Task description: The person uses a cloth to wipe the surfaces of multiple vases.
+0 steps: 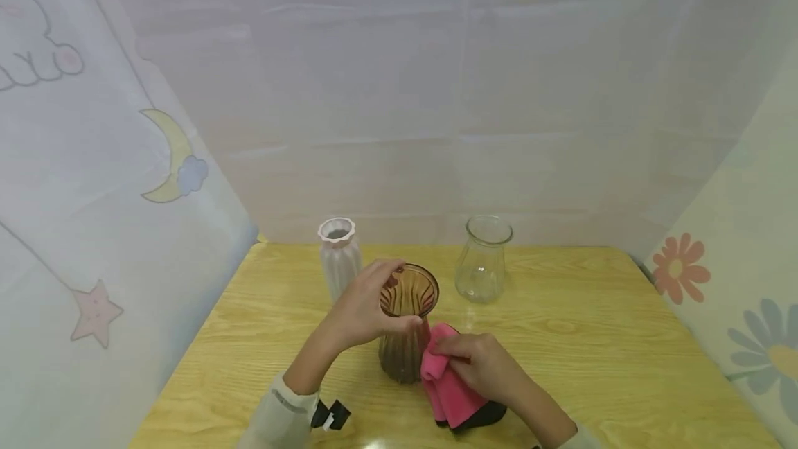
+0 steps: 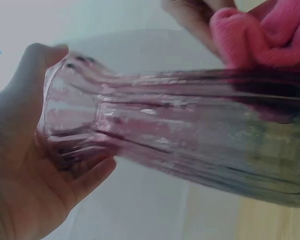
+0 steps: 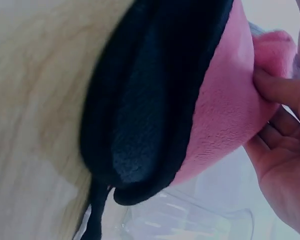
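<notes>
A ribbed, amber-brown glass vase [image 1: 402, 355] stands near the front of the table. My left hand [image 1: 361, 307] grips it around the flared rim, thumb on the near side and fingers on the far side. In the left wrist view the vase [image 2: 155, 120] looks purplish and see-through, with the left hand [image 2: 35, 165] at its mouth. My right hand [image 1: 483, 362] pinches a pink cloth [image 1: 451, 390] with a black underside, held against the vase's right side. The cloth [image 3: 225, 105] hangs in folds from the right hand [image 3: 285, 145] in the right wrist view.
A white fluted vase [image 1: 341, 262] stands behind the left hand. To the back right is a clear glass vase [image 1: 481, 272]. All stand on a yellow wood-grain table [image 1: 598, 338], bordered by a pale backdrop [image 1: 399, 123] and printed side sheets.
</notes>
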A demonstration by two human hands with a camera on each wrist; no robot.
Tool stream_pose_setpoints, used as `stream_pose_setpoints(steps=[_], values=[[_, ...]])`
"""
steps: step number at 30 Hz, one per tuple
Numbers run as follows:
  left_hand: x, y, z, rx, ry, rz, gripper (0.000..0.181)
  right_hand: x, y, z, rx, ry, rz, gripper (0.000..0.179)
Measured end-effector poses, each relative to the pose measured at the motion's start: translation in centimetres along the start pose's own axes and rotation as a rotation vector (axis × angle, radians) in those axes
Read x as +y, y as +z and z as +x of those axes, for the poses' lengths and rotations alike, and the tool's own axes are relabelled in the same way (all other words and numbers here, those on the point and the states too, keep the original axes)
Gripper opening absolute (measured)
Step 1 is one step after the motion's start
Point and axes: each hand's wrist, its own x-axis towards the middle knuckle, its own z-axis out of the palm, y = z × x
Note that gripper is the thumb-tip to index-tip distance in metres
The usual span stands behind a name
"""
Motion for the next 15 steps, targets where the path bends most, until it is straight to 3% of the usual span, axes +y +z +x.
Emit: stream_pose_setpoints(steps=[3,7,10,15], values=[[-0.3,-0.6,0.1,-0.079,0.029,-0.05,0.096,0.1,-1.0,0.0,-0.039,0.032,0.011,0.034],[-0.1,-1.2,0.1,-0.125,0.017,-0.075,0.109,-0.1,-2.7,0.6,0.054,0.009,0.013,0.043],[0.6,-1.2,-0.4,-0.079,-0.034,-0.06,0.113,-0.3,-3.8,1.3,0.157,-0.028,0.028,0.047],[2.0,-0.4,-1.2,0.053,-0.112,-0.054,0.11,-0.4,-4.4,2.7,0.272,-0.115,0.08,0.049]])
